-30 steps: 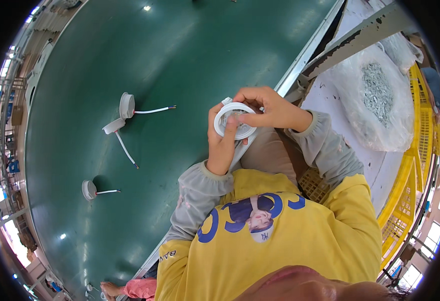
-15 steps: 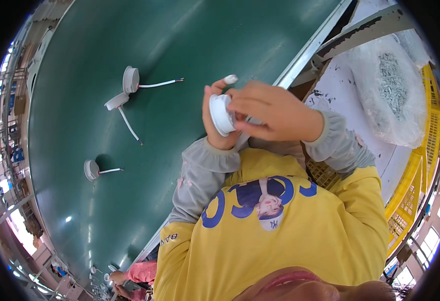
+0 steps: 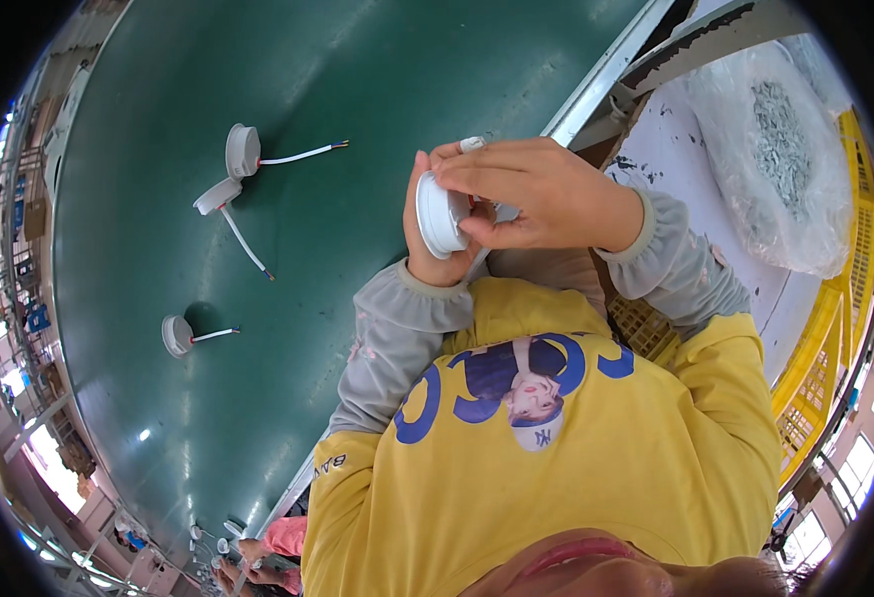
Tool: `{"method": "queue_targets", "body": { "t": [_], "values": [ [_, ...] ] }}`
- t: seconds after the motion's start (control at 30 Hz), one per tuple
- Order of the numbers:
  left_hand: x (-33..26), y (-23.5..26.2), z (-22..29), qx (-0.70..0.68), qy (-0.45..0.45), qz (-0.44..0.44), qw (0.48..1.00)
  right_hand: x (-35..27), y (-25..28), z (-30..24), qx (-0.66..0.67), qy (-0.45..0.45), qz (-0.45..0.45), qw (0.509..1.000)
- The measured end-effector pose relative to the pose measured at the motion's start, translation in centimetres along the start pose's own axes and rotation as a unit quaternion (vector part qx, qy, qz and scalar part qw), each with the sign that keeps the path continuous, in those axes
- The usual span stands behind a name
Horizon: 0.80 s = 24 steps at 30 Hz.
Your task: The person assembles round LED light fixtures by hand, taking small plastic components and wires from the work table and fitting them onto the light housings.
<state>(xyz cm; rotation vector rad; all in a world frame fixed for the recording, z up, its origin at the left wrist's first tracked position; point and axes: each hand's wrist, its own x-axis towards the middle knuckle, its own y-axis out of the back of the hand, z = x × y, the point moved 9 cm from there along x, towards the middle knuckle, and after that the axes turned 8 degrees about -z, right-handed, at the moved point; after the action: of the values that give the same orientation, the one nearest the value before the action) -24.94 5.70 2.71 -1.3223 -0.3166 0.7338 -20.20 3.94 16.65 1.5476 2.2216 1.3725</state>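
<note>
Both my hands hold one round white lamp fitting (image 3: pixel 441 214) in front of my chest, over the edge of the green belt (image 3: pixel 337 119). My left hand (image 3: pixel 427 254) cups it from below and behind. My right hand (image 3: pixel 536 194) covers its right side, fingers pressed on its rim. The fitting's flat white face is turned left. Its back is hidden by my fingers.
Three more white round fittings with short wires lie on the belt: two close together (image 3: pixel 243 151) (image 3: pixel 218 196) and one nearer (image 3: pixel 176 335). A clear bag of small grey parts (image 3: pixel 780 149) rests on a white surface at right. A yellow crate (image 3: pixel 835 328) stands beyond. Another person's pink sleeve (image 3: pixel 283 537) shows at the bottom.
The fitting was face-on with its ring visible; my hands have turned it edge-on, my right hand now wrapping over it. The view has shifted slightly.
</note>
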Motion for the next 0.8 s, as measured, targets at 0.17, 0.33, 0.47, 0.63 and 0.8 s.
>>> {"method": "queue_targets", "body": {
  "t": [0.17,0.33,0.47,0.63,0.8],
  "values": [
    [0.0,-0.5,0.0,0.058,0.002,0.008,0.998,-0.2,-0.5,0.2,-0.04,-0.005,-0.04,0.998],
    [-0.3,-0.4,-0.1,0.047,0.01,0.038,0.998,0.1,-0.2,-0.6,-0.067,0.017,-0.021,0.997],
    [-0.2,0.2,0.2,0.032,0.011,0.018,0.999,0.0,-1.0,1.0,-0.012,-0.031,-0.045,0.998],
    [-0.1,-0.4,0.9,0.027,0.013,-0.13,0.991,0.2,-1.0,1.2,0.127,-0.089,0.007,0.988],
    [-0.9,0.6,0.6,0.01,-0.007,-0.092,0.996,-0.2,-2.3,1.4,0.157,-0.118,-0.026,0.98]
  ]
}}
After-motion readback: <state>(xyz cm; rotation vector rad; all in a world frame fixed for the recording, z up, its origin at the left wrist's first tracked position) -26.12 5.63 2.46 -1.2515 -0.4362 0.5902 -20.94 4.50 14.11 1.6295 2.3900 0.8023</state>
